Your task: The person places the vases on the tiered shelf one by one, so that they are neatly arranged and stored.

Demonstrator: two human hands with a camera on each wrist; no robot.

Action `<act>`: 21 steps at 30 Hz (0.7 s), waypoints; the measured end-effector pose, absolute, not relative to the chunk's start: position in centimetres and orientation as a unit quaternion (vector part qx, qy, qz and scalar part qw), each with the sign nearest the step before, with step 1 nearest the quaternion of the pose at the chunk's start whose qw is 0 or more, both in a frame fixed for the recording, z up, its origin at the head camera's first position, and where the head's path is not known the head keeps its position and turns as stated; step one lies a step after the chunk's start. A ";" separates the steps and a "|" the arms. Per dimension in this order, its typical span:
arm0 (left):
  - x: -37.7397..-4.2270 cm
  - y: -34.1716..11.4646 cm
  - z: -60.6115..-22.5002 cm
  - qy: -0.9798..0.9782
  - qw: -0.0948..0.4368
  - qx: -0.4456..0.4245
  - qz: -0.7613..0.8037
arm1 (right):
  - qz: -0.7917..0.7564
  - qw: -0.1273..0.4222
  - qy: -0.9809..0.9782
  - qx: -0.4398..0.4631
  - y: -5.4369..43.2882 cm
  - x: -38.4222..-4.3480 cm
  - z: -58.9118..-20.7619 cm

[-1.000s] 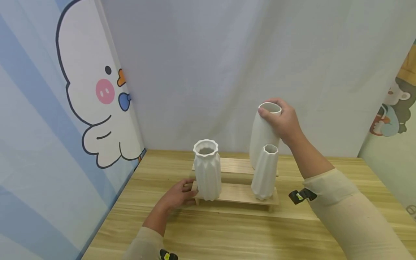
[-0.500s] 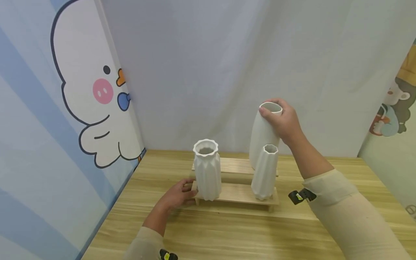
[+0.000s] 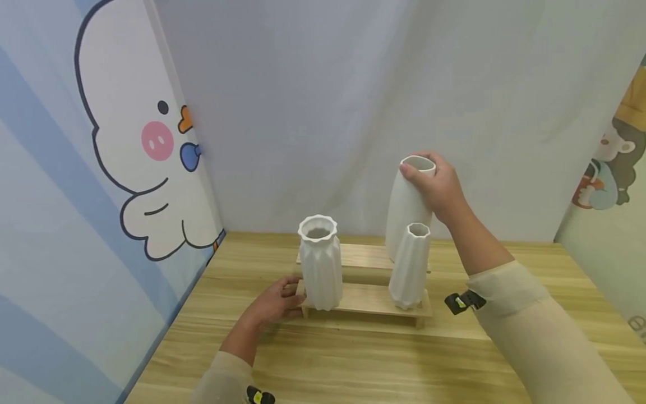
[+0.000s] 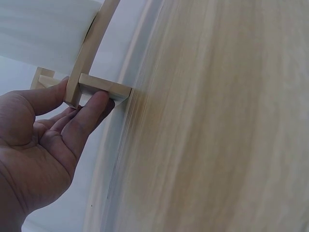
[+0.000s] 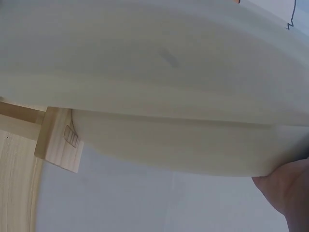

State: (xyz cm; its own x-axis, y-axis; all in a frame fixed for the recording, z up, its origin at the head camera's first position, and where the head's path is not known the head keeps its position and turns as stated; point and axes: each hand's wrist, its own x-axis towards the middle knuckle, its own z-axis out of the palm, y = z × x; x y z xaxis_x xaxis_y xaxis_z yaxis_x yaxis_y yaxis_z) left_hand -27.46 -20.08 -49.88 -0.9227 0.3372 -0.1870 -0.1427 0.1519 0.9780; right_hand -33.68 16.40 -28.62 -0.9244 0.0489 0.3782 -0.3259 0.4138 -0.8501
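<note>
In the head view, my right hand (image 3: 444, 188) grips a tall smooth white vase (image 3: 404, 219) by its rim, thumb at the near edge. This vase stands at the right of the upper tier of a two-tier wooden stand (image 3: 368, 299). Ahead of it, on the lower tier, is a narrow faceted white vase (image 3: 410, 269). A wider fluted white vase (image 3: 321, 275) with a scalloped rim occupies the lower tier's left. My left hand (image 3: 275, 303) holds that end of the stand; the left wrist view has the thumb against the board (image 4: 91, 43) and fingers (image 4: 84, 118) under it.
The stand rests on a wood-grain table (image 3: 323, 365). A pale grey curtain (image 3: 282, 112) hangs close behind it. Cartoon-printed cloth (image 3: 116, 168) lines the left side, with another printed panel (image 3: 605, 224) on the right.
</note>
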 end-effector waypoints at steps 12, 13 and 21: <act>-27.7 -19.8 -50.0 0.733 0.189 0.076 0.649 | 0.538 0.175 -0.822 0.069 16.4 -33.6 -28.7; -27.7 -19.8 -50.0 0.732 0.188 0.077 0.650 | 0.537 0.177 -0.822 0.069 16.3 -33.6 -28.7; -27.7 -19.8 -50.1 0.742 0.188 0.075 0.639 | 0.529 0.178 -0.827 0.067 16.6 -33.8 -29.0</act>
State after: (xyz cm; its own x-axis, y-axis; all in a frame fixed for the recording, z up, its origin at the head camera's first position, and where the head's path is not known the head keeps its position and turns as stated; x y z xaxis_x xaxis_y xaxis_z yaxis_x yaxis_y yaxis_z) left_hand -27.71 -19.77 -50.11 -0.9181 0.3517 -0.1827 -0.1285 0.1720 0.9767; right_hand -33.82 16.58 -29.01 -0.9272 0.0774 0.3665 -0.3004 0.4309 -0.8509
